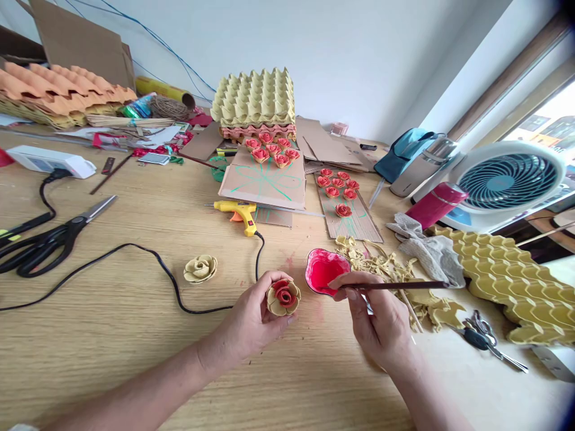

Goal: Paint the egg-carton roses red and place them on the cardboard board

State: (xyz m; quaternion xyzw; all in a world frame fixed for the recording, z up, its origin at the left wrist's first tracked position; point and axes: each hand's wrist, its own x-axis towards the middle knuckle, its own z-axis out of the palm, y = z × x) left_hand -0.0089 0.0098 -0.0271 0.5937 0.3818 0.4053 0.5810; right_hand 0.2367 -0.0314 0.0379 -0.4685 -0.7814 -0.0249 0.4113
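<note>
My left hand (256,314) is closed around a paper rose (284,297) whose inner petals are red and outer petals bare tan. In my right hand (380,317) is a dark-handled paintbrush (404,285), its tip down in a scalloped bowl of red paint (326,269). The bristles are hidden by the fingers and the bowl's edge. An unpainted tan rose (200,269) lies on the table to the left. Finished red roses (344,210) sit on a cardboard sheet (359,222) beyond the bowl, and several more red roses (272,149) stand on another cardboard piece (265,179).
Beyond my left hand lies a yellow glue gun (240,214), its cord crossing the table. Black scissors (63,233) and a power strip (51,161) are at left. Tan scraps (390,263), keys (483,341), egg trays (516,281) and a fan (507,179) are at right.
</note>
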